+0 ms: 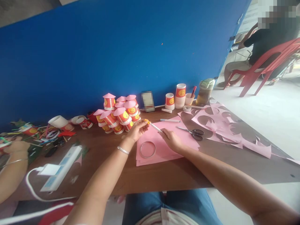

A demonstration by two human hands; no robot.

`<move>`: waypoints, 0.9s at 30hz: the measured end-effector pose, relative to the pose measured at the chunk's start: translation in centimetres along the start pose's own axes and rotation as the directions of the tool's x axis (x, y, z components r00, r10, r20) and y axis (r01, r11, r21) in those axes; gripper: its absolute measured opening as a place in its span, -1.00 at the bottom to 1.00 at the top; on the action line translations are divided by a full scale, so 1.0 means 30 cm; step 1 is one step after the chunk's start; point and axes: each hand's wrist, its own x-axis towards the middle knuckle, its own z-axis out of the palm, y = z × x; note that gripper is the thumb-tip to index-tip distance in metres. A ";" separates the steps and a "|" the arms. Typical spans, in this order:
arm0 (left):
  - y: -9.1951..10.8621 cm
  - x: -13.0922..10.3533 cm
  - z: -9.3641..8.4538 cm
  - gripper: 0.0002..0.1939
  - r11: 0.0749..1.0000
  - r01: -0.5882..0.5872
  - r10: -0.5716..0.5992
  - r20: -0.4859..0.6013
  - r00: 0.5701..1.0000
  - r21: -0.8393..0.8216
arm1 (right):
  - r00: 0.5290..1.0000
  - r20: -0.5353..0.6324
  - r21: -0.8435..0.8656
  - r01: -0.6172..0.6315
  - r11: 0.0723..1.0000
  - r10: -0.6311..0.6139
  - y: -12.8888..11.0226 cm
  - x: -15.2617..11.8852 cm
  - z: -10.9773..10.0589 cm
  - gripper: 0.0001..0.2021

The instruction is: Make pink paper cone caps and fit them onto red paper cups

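Over the pink paper sheets (164, 150), my two hands hold a slim white stick-like tool (155, 127) with an orange end, its exact kind unclear. The fingers of my left hand (137, 129) pinch the orange end. My right hand (172, 140) is closed around the other end of the white part. Below my left hand a thin ring (147, 149) lies flat on the paper. Black-handled scissors (197, 134) rest to the right, partly on the paper. A capped marker (170, 120) lies along the sheets' far edge.
Stacked red paper cups with pink cone tops (120, 114) stand left of centre, against a blue partition (117, 56). Pink offcuts (229, 131) spread rightward. A jar (205, 92) and plain cups (180, 95) stand behind. A power strip (63, 168) and another person's arm (15, 168) are left.
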 end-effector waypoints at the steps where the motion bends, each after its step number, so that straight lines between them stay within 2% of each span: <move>1: -0.002 -0.002 0.003 -0.70 1.000 0.003 -0.003 0.004 1.000 -0.001 | 1.000 0.005 -0.003 0.003 1.000 -0.003 0.004 0.000 0.001 -0.69; 9: -0.012 -0.010 0.008 -0.70 0.999 0.005 -0.006 -0.013 1.000 -0.053 | 1.000 0.001 -0.033 0.031 0.999 -0.031 0.008 -0.006 0.002 -0.66; 15: -0.020 -0.017 0.008 -0.68 0.998 0.006 -0.007 -0.016 1.000 -0.065 | 1.000 0.014 -0.089 -0.020 0.996 0.021 0.015 -0.001 0.006 -0.67; 20: -0.022 -0.029 0.008 -0.68 0.991 -0.067 0.058 0.086 0.995 0.114 | 1.000 0.010 -0.098 -0.017 0.995 0.018 0.027 0.000 0.011 -0.71; 23: -0.014 -0.039 0.004 -0.69 0.967 -0.119 0.084 0.159 0.984 0.226 | 0.999 0.035 -0.015 -0.020 1.000 0.021 0.021 -0.003 0.007 -0.73; 27: -0.013 -0.050 -0.011 -0.65 0.920 -0.178 0.124 0.170 0.978 0.351 | 0.994 0.108 0.109 -0.015 0.994 0.004 0.003 -0.002 -0.005 -0.75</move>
